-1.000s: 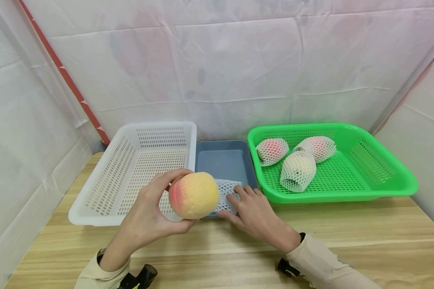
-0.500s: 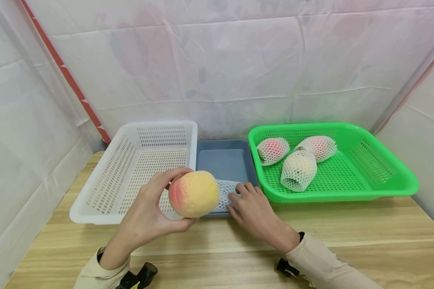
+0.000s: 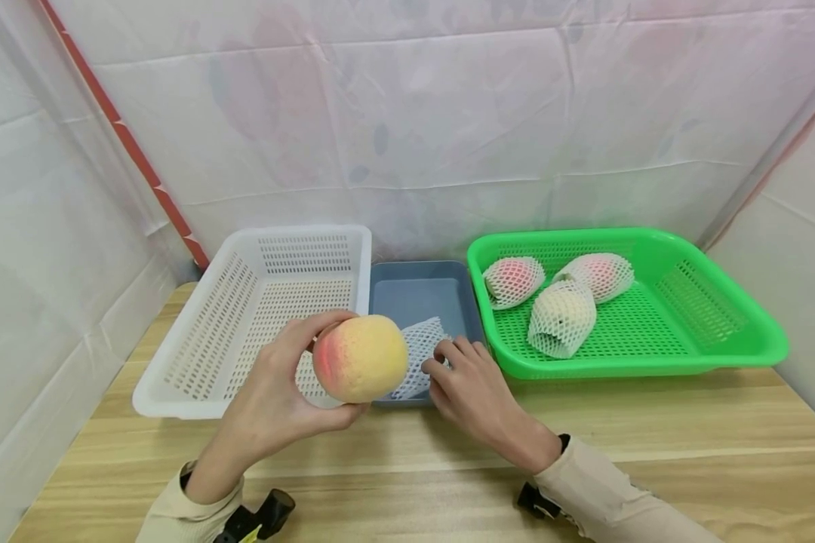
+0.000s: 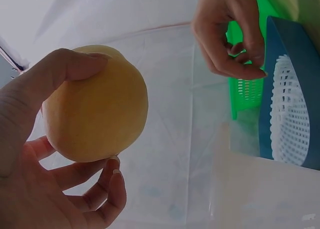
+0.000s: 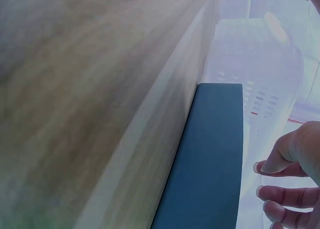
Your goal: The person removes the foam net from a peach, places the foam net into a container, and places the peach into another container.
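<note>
A yellow peach with a red blush (image 3: 361, 359) is gripped in my left hand (image 3: 272, 400), held up in front of the trays. In the left wrist view the thumb lies over the peach (image 4: 100, 109) and the fingertips support its other side. A white foam fruit net (image 3: 417, 354) lies flattened and slanted in the blue-grey tray (image 3: 414, 290). My right hand (image 3: 475, 396) hovers over the tray's near right part, beside the net. Its fingers are loosely bent, and the left wrist view shows a gap between this hand (image 4: 232, 34) and the net (image 4: 290, 114).
On the left stands a white perforated basket (image 3: 176, 377). To the right, a green basket (image 3: 706, 362) holds three netted fruits, one of them a netted peach (image 3: 562, 320). A wooden table (image 3: 394, 483) carries everything, with white sheeting (image 3: 448, 113) behind.
The net has turned in the tray, one corner now pointing toward the back. My right fingers have drawn slightly back off it. The left hand and peach have hardly moved.
</note>
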Demonstrator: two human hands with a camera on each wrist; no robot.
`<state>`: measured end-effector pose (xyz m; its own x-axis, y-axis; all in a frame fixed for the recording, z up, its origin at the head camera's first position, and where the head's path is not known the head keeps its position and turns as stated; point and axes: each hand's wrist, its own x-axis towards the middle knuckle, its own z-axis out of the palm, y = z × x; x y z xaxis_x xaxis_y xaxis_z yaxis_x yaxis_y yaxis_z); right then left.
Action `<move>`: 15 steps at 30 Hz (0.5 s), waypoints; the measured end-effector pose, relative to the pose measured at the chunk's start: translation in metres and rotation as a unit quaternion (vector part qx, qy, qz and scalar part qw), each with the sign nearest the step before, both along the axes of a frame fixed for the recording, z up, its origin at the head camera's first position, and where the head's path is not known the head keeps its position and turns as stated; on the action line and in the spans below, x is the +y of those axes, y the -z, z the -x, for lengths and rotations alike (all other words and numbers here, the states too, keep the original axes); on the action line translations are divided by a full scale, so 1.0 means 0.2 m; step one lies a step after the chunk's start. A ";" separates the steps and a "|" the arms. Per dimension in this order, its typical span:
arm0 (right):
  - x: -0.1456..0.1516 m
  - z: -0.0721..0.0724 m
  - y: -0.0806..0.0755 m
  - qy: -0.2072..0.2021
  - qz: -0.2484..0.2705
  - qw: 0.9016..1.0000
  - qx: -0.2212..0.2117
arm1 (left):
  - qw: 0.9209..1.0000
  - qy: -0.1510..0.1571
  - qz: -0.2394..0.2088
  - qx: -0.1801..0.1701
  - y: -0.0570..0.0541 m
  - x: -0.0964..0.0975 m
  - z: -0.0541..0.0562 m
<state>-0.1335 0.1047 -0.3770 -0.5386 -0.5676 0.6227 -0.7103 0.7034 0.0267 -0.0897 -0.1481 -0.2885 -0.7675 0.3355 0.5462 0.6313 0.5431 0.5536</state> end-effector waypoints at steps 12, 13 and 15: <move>-0.01 0.00 -0.02 0.019 -0.015 1.000 -0.001 | 1.000 -0.006 -0.002 0.004 0.00 0.00 0.00; -0.01 -0.01 -0.02 0.021 -0.015 1.000 -0.002 | 1.000 -0.007 -0.003 0.006 0.00 -0.01 0.00; -0.02 -0.01 -0.03 0.024 -0.014 1.000 -0.007 | 1.000 -0.011 -0.003 0.008 0.00 -0.02 0.00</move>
<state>-0.1321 0.1013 -0.3711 -0.5742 -0.5580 0.5991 -0.6764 0.7356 0.0369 -0.0894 -0.1515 -0.2893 -0.7658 0.3161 0.5601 0.6283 0.5535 0.5467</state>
